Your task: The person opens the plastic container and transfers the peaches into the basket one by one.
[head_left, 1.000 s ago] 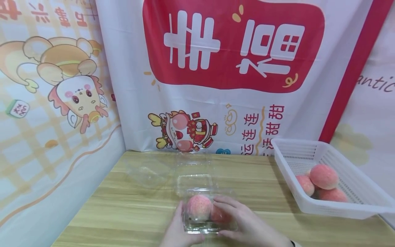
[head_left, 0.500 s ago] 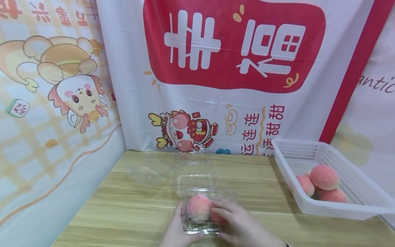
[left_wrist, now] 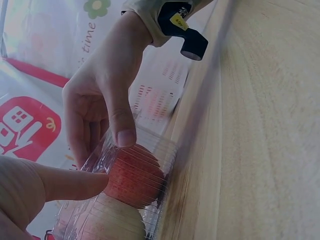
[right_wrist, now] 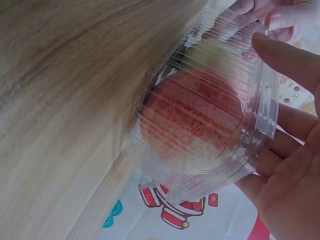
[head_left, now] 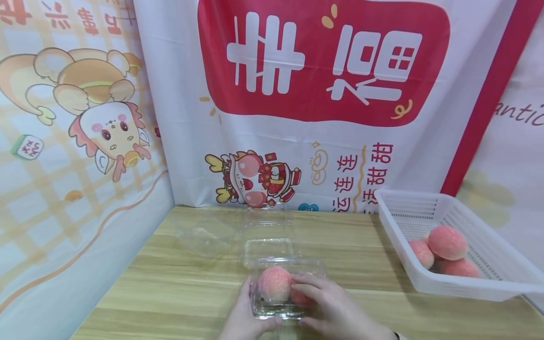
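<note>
A clear plastic clamshell box (head_left: 278, 311) stands near the table's front edge with two pink peaches inside. The left peach (head_left: 275, 283) shows fully through the plastic; the right peach (head_left: 300, 297) is partly covered by fingers. My left hand (head_left: 246, 316) grips the box's left side, its thumb along the near edge. At the other end, my right hand (head_left: 337, 307) holds the box, fingers over the lid and thumb at the near rim. In the right wrist view, a ribbed wall lies in front of a red-speckled peach (right_wrist: 192, 120) and a paler one (right_wrist: 215, 57).
Behind the box lies an open clear clamshell box (head_left: 267, 248), with another clear plastic piece (head_left: 208, 241) to its left. A white plastic basket (head_left: 459, 289) with several peaches (head_left: 447, 243) stands at the right. A printed cloth (head_left: 178, 141) hangs behind the wooden table (head_left: 140, 293).
Both hands stay on the box. The right hand's fingers have shifted slightly over the lid; the box and peaches stay in place.
</note>
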### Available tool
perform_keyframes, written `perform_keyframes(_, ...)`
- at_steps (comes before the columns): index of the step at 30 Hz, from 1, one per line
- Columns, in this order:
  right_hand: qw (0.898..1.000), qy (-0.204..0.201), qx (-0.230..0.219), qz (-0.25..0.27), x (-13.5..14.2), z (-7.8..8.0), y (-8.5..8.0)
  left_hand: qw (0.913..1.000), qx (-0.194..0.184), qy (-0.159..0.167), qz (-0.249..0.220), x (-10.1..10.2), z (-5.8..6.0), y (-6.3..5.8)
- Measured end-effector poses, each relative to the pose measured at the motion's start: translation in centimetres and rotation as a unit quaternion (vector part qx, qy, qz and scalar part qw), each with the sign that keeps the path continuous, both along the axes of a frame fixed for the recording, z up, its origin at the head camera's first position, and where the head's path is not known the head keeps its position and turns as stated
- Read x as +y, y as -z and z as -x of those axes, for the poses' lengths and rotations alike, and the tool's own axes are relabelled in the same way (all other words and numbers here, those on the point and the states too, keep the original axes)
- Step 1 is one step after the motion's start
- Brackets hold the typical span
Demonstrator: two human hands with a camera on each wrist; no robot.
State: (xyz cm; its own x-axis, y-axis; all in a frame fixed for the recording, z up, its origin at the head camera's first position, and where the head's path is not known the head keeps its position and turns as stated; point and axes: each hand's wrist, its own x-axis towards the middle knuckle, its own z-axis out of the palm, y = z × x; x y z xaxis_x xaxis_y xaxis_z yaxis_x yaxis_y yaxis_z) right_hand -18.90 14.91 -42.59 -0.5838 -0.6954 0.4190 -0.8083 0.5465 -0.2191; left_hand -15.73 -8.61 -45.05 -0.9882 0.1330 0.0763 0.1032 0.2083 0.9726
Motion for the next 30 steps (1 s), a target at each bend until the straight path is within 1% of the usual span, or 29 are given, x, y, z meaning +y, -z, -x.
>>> perform_keyframes(5,1.0,-0.005,-0.004,0.008,-0.08,0.11,-0.2,0.9999,-0.009,-0.006,-0.004,0.04,0.0,-0.08)
perform_keyframes(9,1.0,-0.012,-0.018,0.011,0.07,0.21,-0.22,0.9998,-0.014,-0.008,-0.011,0.09,-0.03,0.02)
perform_keyframes(12,1.0,-0.021,-0.02,0.012,0.27,0.22,-0.26,0.9999,-0.011,-0.007,-0.004,0.09,-0.04,0.09)
perform_keyframes(14,0.999,-0.031,-0.007,0.01,0.37,0.23,-0.25,1.0,-0.008,-0.005,0.002,0.06,-0.06,0.13)
perform_keyframes(20,0.997,-0.054,0.059,-0.017,0.51,0.34,-0.03,1.0,0.003,-0.001,0.008,0.09,-0.02,0.33)
perform_keyframes(25,0.995,-0.058,0.072,-0.024,0.46,0.23,-0.11,0.9999,0.016,0.004,0.002,0.11,0.09,0.48)
perform_keyframes(27,0.996,-0.056,0.073,-0.019,0.39,0.19,-0.15,0.9998,0.021,0.005,0.003,0.13,0.1,0.52)
perform_keyframes(30,0.994,-0.057,0.092,-0.008,0.23,0.23,-0.08,0.9995,0.03,0.008,0.007,0.16,0.1,0.54)
